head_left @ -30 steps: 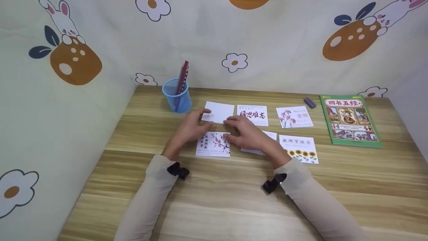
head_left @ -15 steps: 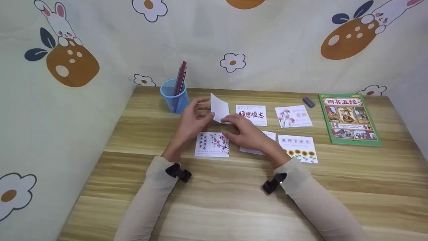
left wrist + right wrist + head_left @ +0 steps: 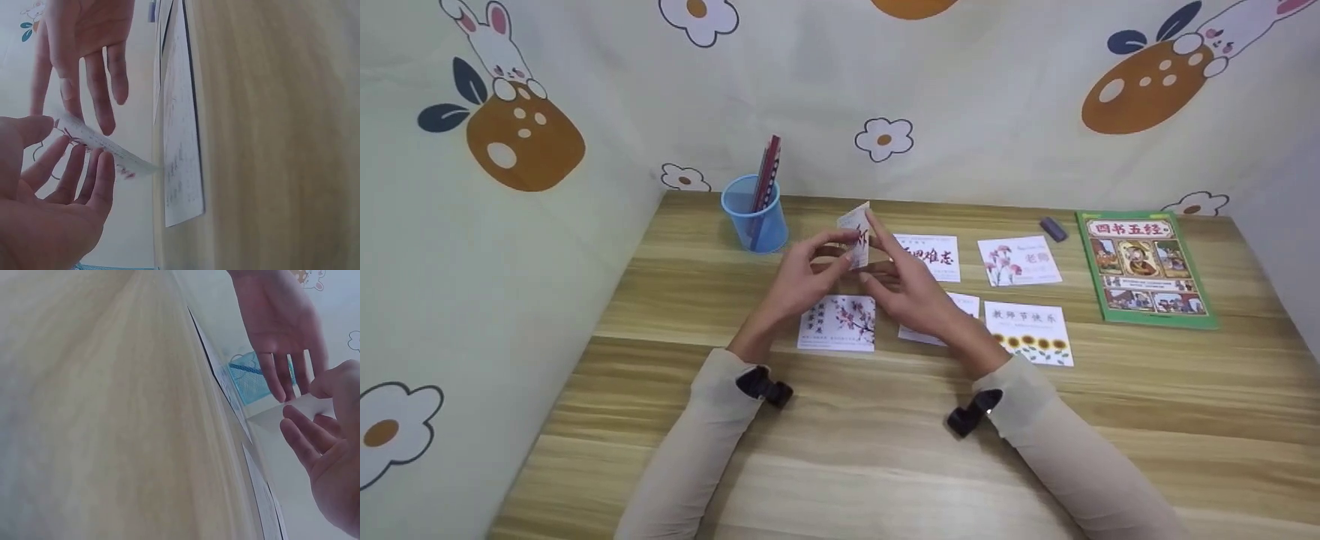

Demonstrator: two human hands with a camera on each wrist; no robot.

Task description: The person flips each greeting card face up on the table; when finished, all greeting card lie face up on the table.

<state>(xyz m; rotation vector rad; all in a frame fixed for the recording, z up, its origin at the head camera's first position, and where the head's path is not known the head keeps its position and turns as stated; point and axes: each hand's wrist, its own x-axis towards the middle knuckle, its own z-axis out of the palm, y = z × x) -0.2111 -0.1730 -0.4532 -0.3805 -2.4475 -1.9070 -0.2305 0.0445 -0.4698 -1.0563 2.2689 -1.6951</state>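
Observation:
My left hand (image 3: 804,279) holds a small printed card (image 3: 855,232) by its side, tilted up off the table; dark red characters show on its front. In the left wrist view the left thumb and fingers are about the card (image 3: 104,143). My right hand (image 3: 911,289) is at the card's other edge, its index finger extended at the top corner and its thumb near the bottom. Its fingers look mostly straight; their exact contact is partly hidden. The right wrist view shows the card's pale back (image 3: 306,406) between both hands. Below lies a plum-blossom card (image 3: 840,330).
Printed cards lie in two rows: a red-lettered card (image 3: 937,259), a pink-flower card (image 3: 1018,262), a sunflower card (image 3: 1027,337) and one partly under the right hand (image 3: 960,307). A blue pencil cup (image 3: 757,225), an eraser (image 3: 1054,229) and a green book (image 3: 1147,274) stand or lie around them.
The card lay blank side up, then rose on its left side; now it is turned so its printed face shows. The right index finger has moved up to its top corner.

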